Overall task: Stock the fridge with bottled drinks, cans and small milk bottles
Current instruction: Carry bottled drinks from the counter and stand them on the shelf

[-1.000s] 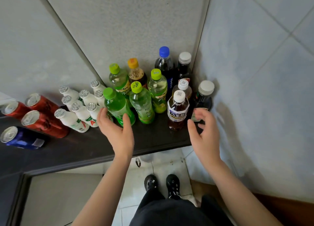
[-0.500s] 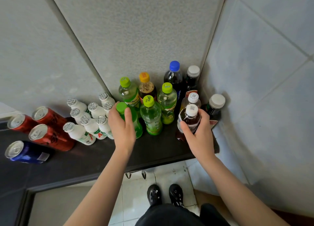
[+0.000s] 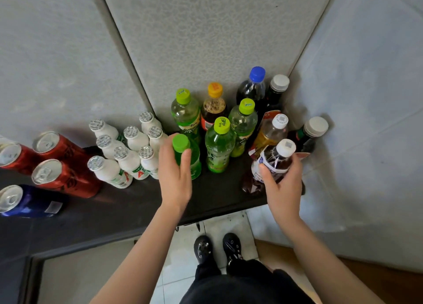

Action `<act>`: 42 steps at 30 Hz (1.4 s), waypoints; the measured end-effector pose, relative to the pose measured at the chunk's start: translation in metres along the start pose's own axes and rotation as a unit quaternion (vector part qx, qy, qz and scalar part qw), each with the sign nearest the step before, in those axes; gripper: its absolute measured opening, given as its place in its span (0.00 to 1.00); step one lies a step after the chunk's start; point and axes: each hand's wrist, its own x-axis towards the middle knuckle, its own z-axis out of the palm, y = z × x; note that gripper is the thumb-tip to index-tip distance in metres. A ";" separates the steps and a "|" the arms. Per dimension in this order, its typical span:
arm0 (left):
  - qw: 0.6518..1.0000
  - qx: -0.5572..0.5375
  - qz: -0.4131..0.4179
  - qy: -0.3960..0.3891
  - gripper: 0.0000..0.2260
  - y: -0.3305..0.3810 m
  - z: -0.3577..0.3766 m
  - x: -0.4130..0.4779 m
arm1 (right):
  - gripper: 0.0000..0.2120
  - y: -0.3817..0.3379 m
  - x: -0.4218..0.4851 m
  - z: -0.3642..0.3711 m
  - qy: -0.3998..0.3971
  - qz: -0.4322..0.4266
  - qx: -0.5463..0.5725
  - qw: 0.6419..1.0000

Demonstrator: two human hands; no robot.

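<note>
dark counter (image 3: pixel 128 203) set in a corner of pale wall panels, seen from above. left hand (image 3: pixel 175 177) wrapped round a green bottle (image 3: pixel 194 161), fingers curled on its shoulder just under the green cap; bottle upright on the counter. right hand (image 3: pixel 282 184) holding a brown drink bottle (image 3: pixel 274 160) with a white cap, thumb across the label; whether its base rests on the counter cannot be told. just left of the left grip: small milk bottles (image 3: pixel 128 148), foil-topped, clustered and touching. further left: three red cans (image 3: pixel 64 177) and one blue can (image 3: pixel 27 202). between and beyond the two grips: more bottles (image 3: pixel 219 143) packed into the corner. below the grips: black shoes (image 3: pixel 217 248) on floor tile.
</note>
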 end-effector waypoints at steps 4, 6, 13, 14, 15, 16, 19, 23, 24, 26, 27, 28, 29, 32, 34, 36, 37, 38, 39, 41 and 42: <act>0.996 -0.053 -0.053 0.042 0.10 0.002 -0.013 -0.019 | 0.27 -0.004 -0.017 0.000 -0.026 0.006 0.018 0.999; 0.991 -0.077 -0.085 0.062 0.05 0.006 -0.022 -0.032 | 0.28 -0.006 -0.025 0.000 -0.050 0.020 0.038 0.998; 0.970 -0.122 -0.171 0.120 0.09 0.018 -0.063 -0.092 | 0.27 -0.020 -0.041 0.001 -0.190 -0.011 0.083 0.978; 0.965 -0.128 -0.186 0.136 0.10 0.020 -0.070 -0.103 | 0.27 -0.020 -0.045 0.002 -0.214 -0.017 0.085 0.973; 0.957 -0.135 -0.204 0.154 0.10 0.021 -0.076 -0.115 | 0.27 -0.021 -0.051 0.003 -0.239 -0.021 0.086 0.967; 0.950 -0.139 -0.220 0.173 0.10 0.022 -0.083 -0.129 | 0.27 -0.022 -0.058 0.003 -0.266 -0.025 0.087 0.960; 0.931 -0.123 -0.255 0.230 0.10 0.027 -0.096 -0.174 | 0.27 -0.018 -0.081 0.004 -0.352 -0.038 0.095 0.930; 0.907 -0.090 -0.291 0.291 0.10 0.032 -0.102 -0.248 | 0.36 -0.005 -0.120 0.000 -0.456 -0.045 0.089 0.884; 0.898 -0.080 -0.304 0.307 0.10 0.033 -0.102 -0.268 | 0.35 -0.002 -0.131 -0.001 -0.479 -0.046 0.085 0.873; 0.875 -0.072 -0.332 0.343 0.09 0.037 -0.102 -0.309 | 0.34 0.003 -0.154 -0.005 -0.523 -0.049 0.076 0.847; 0.862 -0.067 -0.346 0.363 0.09 0.040 -0.102 -0.330 | 0.34 0.005 -0.166 -0.007 -0.546 -0.050 0.071 0.833; 0.848 -0.063 -0.361 0.383 0.09 0.043 -0.103 -0.350 | 0.33 0.007 -0.177 -0.010 -0.568 -0.051 0.066 0.819; 0.833 -0.062 -0.374 0.403 0.09 0.047 -0.102 -0.370 | 0.33 0.009 -0.189 -0.012 -0.589 -0.051 0.061 0.804; 0.787 -0.067 -0.397 0.467 0.10 0.056 -0.102 -0.421 | 0.33 0.008 -0.221 -0.019 -0.646 -0.065 0.043 0.759; 0.762 -0.061 -0.403 0.503 0.09 0.064 -0.104 -0.450 | 0.32 0.004 -0.244 -0.023 -0.675 -0.085 0.035 0.732; 0.739 -0.067 -0.395 0.541 0.08 0.072 -0.108 -0.476 | 0.32 -0.004 -0.268 -0.027 -0.699 -0.108 0.027 0.707; 0.728 -0.072 -0.386 0.563 0.09 0.077 -0.111 -0.490 | 0.30 -0.009 -0.281 -0.030 -0.709 -0.123 0.027 0.694; 0.718 -0.073 -0.376 0.581 0.09 0.081 -0.114 -0.503 | 0.27 -0.014 -0.295 -0.033 -0.717 -0.138 0.026 0.683; 0.709 -0.073 -0.369 0.597 0.09 0.085 -0.118 -0.518 | 0.25 -0.018 -0.309 -0.037 -0.724 -0.151 0.026 0.673; 0.692 -0.076 -0.356 0.623 0.10 0.093 -0.125 -0.549 | 0.23 -0.025 -0.340 -0.045 -0.737 -0.167 0.030 0.654; 0.682 -0.078 -0.351 0.637 0.10 0.097 -0.129 -0.567 | 0.24 -0.028 -0.358 -0.051 -0.743 -0.175 0.033 0.646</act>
